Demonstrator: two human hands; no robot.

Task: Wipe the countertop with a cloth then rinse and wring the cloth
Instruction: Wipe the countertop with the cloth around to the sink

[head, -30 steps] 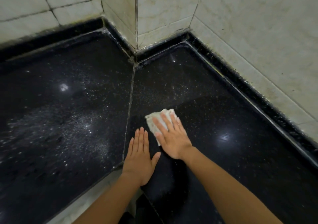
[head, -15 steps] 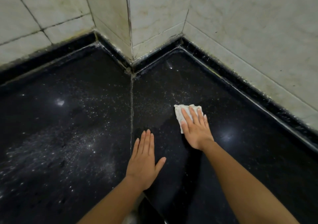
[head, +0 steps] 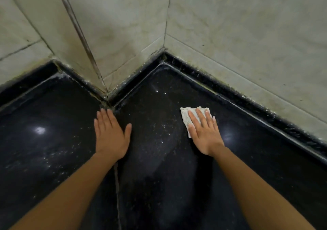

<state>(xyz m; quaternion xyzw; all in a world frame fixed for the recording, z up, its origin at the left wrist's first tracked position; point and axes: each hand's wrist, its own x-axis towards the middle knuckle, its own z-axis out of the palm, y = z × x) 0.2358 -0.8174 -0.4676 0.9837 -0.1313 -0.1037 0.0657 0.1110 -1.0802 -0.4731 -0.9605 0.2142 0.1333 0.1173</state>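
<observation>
Left hand [head: 110,137] flat, fingers straight, bracing on the countertop [head: 53,150] over the seam. Specks between the hands. Right hand [head: 203,132] flat, fingers together, pressing the cloth [head: 186,114] near the back edge. Wiping step under way; next stroke should probably sweep left through the specks.

cloth [head: 186,116] half hidden under right hand [head: 205,135], both forearms [head: 74,192] cut off at bottom edge

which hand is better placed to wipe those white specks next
Right. The right hand presses the cloth flat on the countertop, beside the white specks; the left hand rests bare, holding nothing.
</observation>
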